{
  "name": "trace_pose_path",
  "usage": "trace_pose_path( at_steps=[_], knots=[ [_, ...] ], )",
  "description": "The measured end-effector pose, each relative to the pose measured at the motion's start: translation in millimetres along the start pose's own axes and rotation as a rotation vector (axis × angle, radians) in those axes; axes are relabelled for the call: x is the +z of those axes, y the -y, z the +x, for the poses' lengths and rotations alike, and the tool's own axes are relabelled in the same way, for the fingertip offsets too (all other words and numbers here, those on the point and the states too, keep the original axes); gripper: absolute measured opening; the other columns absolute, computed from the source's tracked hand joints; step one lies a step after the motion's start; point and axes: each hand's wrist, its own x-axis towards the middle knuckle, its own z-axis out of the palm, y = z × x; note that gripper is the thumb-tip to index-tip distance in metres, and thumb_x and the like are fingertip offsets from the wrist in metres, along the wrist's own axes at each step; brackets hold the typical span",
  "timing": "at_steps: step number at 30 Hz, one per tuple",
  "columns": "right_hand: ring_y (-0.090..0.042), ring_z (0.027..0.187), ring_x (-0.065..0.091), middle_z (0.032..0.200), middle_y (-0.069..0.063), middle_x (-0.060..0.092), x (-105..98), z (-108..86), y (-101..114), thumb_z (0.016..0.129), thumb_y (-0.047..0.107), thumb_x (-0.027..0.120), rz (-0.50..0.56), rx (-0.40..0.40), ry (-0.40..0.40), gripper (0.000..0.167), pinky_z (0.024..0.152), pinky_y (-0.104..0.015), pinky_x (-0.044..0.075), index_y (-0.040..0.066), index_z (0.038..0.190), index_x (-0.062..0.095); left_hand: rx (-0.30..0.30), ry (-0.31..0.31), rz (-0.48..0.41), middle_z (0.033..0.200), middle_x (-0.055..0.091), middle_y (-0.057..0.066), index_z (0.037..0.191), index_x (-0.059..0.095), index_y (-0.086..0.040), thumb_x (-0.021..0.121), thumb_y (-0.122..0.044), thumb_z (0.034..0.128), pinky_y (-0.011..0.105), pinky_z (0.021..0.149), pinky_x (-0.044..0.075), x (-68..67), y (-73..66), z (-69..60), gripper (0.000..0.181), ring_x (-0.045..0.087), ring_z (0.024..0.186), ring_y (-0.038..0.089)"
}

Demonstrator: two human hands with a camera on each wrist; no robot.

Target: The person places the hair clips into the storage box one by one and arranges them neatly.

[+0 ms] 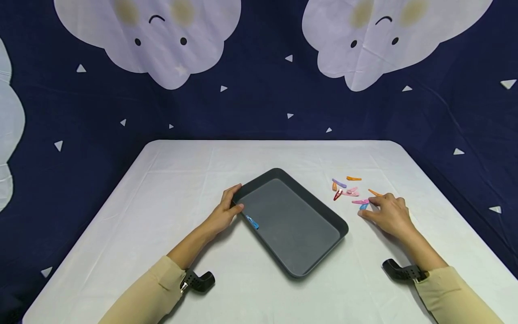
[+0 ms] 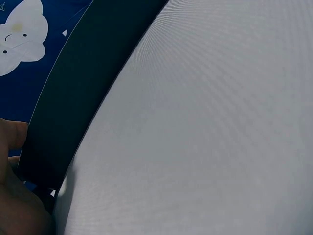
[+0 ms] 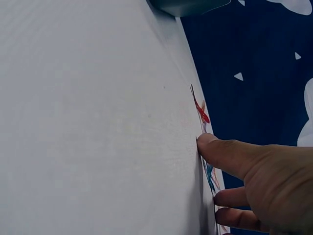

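A dark grey baking tray (image 1: pixel 283 216) lies at a slant on the white table. My left hand (image 1: pixel 224 211) grips its left corner, thumb over the rim; in the left wrist view the outer tray wall (image 2: pixel 73 98) rises beside the fingers. A blue hair clip (image 1: pixel 252 222) rests inside the tray along its left wall. My right hand (image 1: pixel 390 216) is at the right, thumb and forefinger apart around a second blue hair clip (image 1: pixel 364 206) and beside a bright pink hair clip (image 1: pixel 360 201). The right thumb (image 3: pixel 208 142) partly hides the clips in the right wrist view.
Several more hair clips lie behind and left of the right hand: a red clip (image 1: pixel 337 194), a purple clip (image 1: pixel 339 183), an orange clip (image 1: pixel 354 178) and light pink ones (image 1: pixel 351 192). A dark blue cloth (image 1: pixel 259 108) with clouds hangs beyond the table's far edge.
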Motion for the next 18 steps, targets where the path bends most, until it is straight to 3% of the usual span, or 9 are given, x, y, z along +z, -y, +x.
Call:
trace_pose_path(
  at_steps=[11,18],
  knots=[
    [-0.049,0.097,0.041,0.110,-0.031,0.054,4.8,1.7,-1.8,0.078,0.037,0.072,0.024,0.004,-0.044,0.056,0.075,-0.053,0.030,-0.003,0.117,0.060,0.003,-0.004,0.005,0.156,0.009,0.006,0.152,0.012,-0.016,0.043,-0.016,0.0986,0.058,0.116,0.004,-0.1,2.4,1.4,0.061,0.000,0.147,0.031],
    [-0.051,0.101,0.039,0.114,-0.032,0.053,1.1,2.5,-1.4,0.078,0.036,0.072,0.046,0.019,-0.007,0.058,0.077,-0.055,0.029,-0.004,0.119,0.059,0.003,0.000,-0.005,0.156,0.009,0.005,0.151,0.013,-0.019,0.043,-0.017,0.0989,0.059,0.116,0.005,-0.5,3.4,1.2,0.060,0.000,0.147,0.030]
  ],
)
